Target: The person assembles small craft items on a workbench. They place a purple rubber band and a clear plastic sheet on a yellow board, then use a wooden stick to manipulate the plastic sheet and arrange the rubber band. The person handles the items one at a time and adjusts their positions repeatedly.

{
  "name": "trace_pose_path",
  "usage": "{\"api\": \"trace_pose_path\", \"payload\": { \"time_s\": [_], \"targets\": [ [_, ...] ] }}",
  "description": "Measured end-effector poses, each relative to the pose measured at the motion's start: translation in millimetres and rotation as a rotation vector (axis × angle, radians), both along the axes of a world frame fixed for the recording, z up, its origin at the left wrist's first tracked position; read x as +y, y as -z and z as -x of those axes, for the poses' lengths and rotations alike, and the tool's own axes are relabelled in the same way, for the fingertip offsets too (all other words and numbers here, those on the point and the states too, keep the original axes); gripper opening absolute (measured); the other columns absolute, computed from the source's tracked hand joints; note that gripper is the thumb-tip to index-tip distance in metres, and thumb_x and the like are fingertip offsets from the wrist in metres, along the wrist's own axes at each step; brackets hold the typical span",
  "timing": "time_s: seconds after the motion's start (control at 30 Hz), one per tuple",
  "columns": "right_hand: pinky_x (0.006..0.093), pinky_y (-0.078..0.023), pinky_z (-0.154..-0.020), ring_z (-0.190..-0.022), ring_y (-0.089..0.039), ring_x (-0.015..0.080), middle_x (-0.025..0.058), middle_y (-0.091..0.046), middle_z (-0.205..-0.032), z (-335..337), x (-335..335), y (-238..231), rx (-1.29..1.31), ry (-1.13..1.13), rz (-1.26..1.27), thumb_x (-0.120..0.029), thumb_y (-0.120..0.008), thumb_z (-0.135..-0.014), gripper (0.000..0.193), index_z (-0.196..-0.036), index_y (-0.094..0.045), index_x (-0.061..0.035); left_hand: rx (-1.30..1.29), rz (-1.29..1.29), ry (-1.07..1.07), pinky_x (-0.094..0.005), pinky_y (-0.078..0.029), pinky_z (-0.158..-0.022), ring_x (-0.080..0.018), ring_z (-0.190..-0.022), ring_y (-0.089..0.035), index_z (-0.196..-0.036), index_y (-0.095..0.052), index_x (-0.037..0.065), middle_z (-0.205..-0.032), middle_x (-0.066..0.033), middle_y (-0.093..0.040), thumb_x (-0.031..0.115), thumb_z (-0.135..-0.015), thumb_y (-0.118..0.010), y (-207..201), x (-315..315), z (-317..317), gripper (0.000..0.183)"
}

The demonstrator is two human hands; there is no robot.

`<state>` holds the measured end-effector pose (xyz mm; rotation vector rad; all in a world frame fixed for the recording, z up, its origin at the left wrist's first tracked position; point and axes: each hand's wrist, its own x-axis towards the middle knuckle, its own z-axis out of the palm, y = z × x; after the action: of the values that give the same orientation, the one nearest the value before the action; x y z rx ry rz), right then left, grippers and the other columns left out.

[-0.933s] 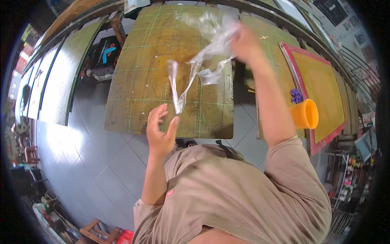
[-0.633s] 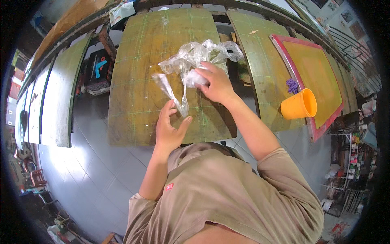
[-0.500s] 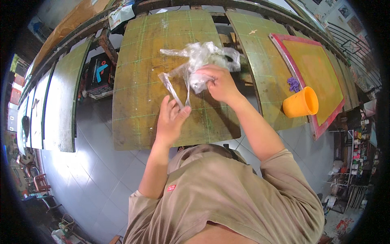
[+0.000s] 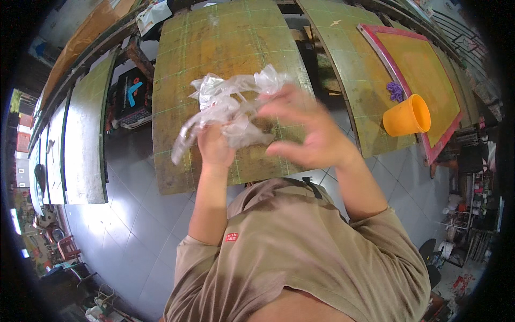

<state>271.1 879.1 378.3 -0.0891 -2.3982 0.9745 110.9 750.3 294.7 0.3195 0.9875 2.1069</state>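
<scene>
A crumpled clear plastic bag point(image 4: 236, 102) is spread above the middle board point(image 4: 177, 107), its folds smeared by motion. My left hand point(image 4: 216, 147) holds the bag from below; loose film drapes over its fingers and hides most of them. One limp end of the bag hangs to the left of that hand. To the right, my right hand point(image 4: 311, 134) is blurred, with thumb and fingers wide apart. Its fingertips are close to the bag's right side; whether they touch it I cannot tell.
On the right board point(image 4: 343, 59) an orange plastic cup point(image 4: 399, 119) lies tilted beside a purple crumpled cloth point(image 4: 395, 91). Next to them leans a pink-edged frame point(image 4: 424, 70) with a yellow panel. Gaps separate the boards. A dark box point(image 4: 127, 104) sits in the left gap.
The bag has shifted left and bunched over my left hand, which moved slightly left. My right hand has let go of the bag, opened and moved right.
</scene>
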Motion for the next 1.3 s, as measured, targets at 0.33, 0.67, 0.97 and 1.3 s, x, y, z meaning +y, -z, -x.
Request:
{"api": "trace_pose_path", "payload": {
  "time_s": [0.33,0.67,0.97,1.3],
  "targets": [
    [0.0342,-0.038,-0.097,-0.121,-0.043,0.0243,0.0179,-0.041,-0.134,32.5,-16.3,31.7,-0.041,-0.084,0.749,-0.02,-0.062,-0.085,0.072,-0.141,-0.021,-0.0028,0.985,0.212,-0.05,-0.0371,-0.03,-0.099,-0.0215,-0.121,-0.034,-0.129,-0.024,0.007,-0.131,-0.011,-0.031,0.022,-0.068,-0.075,-16.0,26.0,-15.7,0.081],
    [0.0279,-0.05,-0.066,-0.074,-0.06,0.0136,0.0069,-0.064,-0.088,51.7,10.7,59.5,0.501,0.061,1.013,0.0,-0.055,-0.076,0.02,-0.095,-0.06,-0.002,-0.121,-0.152,0.481,-0.0523,-0.041,-0.086,-0.0282,-0.118,-0.042,-0.137,-0.025,0.012,-0.132,-0.0079,-0.039,0.068,-0.076,-0.05,-18.3,11.3,-30.3,0.086],
    [0.0453,-0.026,-0.098,-0.117,-0.044,0.0307,0.0128,-0.048,-0.126,32.2,-10.4,10.0,0.092,0.174,-0.243,-0.009,-0.06,-0.061,0.032,-0.094,-0.06,-0.0076,-0.221,-0.09,0.274,-0.044,-0.046,-0.084,-0.0259,-0.101,-0.055,-0.133,-0.032,0.008,-0.115,-0.0135,-0.053,0.049,-0.086,-0.052,-57.5,10.9,-17.1,0.065],
    [0.0457,-0.032,-0.102,-0.13,-0.031,0.0296,0.0149,-0.026,-0.144,22.7,-13.2,43.3,0.429,-0.187,1.501,-0.063,-0.042,-0.083,0.081,-0.144,-0.014,-0.0163,-0.142,-0.241,-0.017,-0.0305,-0.048,-0.076,-0.016,-0.089,-0.056,-0.102,-0.044,0.008,-0.097,-0.0065,-0.054,0.011,-0.088,-0.057,-46.7,31.3,-15.9,0.02]
  ]
}}
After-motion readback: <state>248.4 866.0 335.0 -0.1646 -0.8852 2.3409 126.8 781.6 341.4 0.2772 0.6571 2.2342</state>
